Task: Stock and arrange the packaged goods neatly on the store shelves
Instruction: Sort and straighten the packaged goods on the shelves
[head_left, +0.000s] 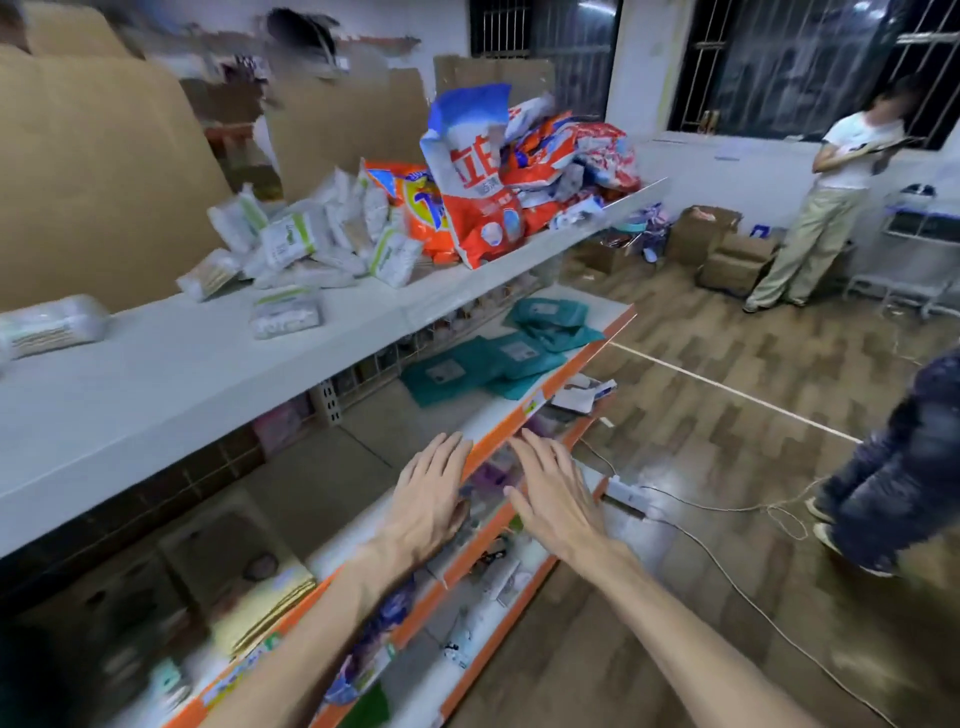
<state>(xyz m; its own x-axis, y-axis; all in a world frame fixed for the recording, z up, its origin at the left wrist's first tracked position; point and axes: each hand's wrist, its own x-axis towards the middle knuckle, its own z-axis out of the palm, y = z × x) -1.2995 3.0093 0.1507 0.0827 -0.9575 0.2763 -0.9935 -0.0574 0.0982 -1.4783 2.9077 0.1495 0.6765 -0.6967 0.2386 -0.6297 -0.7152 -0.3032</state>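
My left hand (434, 488) and my right hand (553, 488) reach forward with straight fingers in front of the orange-edged middle shelf (524, 410); both hold nothing. The left fingertips lie at that shelf's front edge. Teal flat packets (488, 364) lie in a loose pile further along this shelf. On the white top shelf (208, 358) sit small white-and-green packs (311, 239) and a heap of orange, red and blue detergent bags (483, 182). Lower shelves hold blurred small packaged goods (488, 566), partly hidden by my arms.
Brown cardboard sheets (93, 171) lean against the wall behind the top shelf. Cardboard boxes (727, 249) stand on the wooden floor. One person (826, 208) stands by the window, another (893, 467) at the right edge. A power strip (628, 493) and cables lie on the floor.
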